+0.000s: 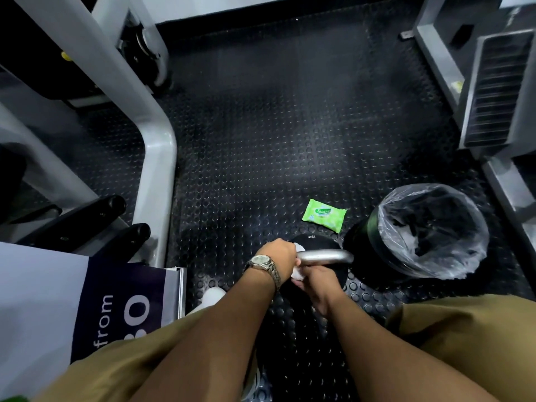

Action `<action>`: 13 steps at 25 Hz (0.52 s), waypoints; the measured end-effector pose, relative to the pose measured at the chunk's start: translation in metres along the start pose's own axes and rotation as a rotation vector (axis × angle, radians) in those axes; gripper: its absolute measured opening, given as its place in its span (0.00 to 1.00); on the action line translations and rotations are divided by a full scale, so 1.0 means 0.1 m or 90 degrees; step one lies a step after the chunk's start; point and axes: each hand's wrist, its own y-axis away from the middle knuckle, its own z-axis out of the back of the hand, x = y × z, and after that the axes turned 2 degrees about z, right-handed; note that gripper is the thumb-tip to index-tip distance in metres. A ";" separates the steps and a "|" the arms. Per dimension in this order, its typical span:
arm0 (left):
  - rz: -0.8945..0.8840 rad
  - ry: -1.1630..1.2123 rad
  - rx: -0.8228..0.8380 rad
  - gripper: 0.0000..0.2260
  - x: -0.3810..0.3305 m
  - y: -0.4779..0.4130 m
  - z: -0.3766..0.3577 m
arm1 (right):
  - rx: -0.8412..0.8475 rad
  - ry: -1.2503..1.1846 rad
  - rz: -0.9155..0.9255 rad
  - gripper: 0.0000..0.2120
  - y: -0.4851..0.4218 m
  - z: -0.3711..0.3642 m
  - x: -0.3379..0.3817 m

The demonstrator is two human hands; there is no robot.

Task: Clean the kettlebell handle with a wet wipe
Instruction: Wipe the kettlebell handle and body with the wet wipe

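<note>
A black kettlebell [316,242] with a bare metal handle [327,255] stands on the studded rubber floor below the middle of the view. My left hand [278,258], with a steel watch on its wrist, grips the left end of the handle. A white wet wipe [298,273] shows between both hands at that same end. My right hand [319,281] is just below the handle and pinches the wipe. Most of the kettlebell body is hidden under my hands.
A green pack of wet wipes [324,215] lies on the floor just beyond the kettlebell. A black bin with a clear liner [420,230] stands right of it. Grey gym machine frames [156,134] flank the left and right [493,91]. A printed banner [87,309] is at lower left.
</note>
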 end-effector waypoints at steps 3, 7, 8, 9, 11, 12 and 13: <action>0.010 0.007 0.004 0.11 -0.01 0.00 0.01 | 0.005 0.162 0.017 0.12 0.00 0.00 0.04; 0.010 0.011 -0.001 0.11 -0.02 0.01 0.01 | 0.016 0.179 0.011 0.08 0.03 -0.10 -0.04; 0.009 0.011 -0.001 0.11 -0.02 0.02 0.01 | 0.010 0.108 0.002 0.07 0.04 -0.08 -0.02; 0.010 0.012 -0.001 0.10 -0.02 0.02 0.02 | 0.006 0.033 -0.003 0.07 0.03 -0.04 0.01; 0.013 0.016 0.001 0.10 -0.01 0.01 0.02 | 0.016 -0.040 -0.016 0.08 0.02 0.04 0.04; 0.014 0.015 0.002 0.10 -0.01 0.01 0.02 | 0.018 -0.018 -0.020 0.09 0.03 0.03 0.05; 0.015 0.016 0.003 0.11 -0.01 0.01 0.03 | 0.024 0.054 -0.018 0.09 0.06 -0.02 0.06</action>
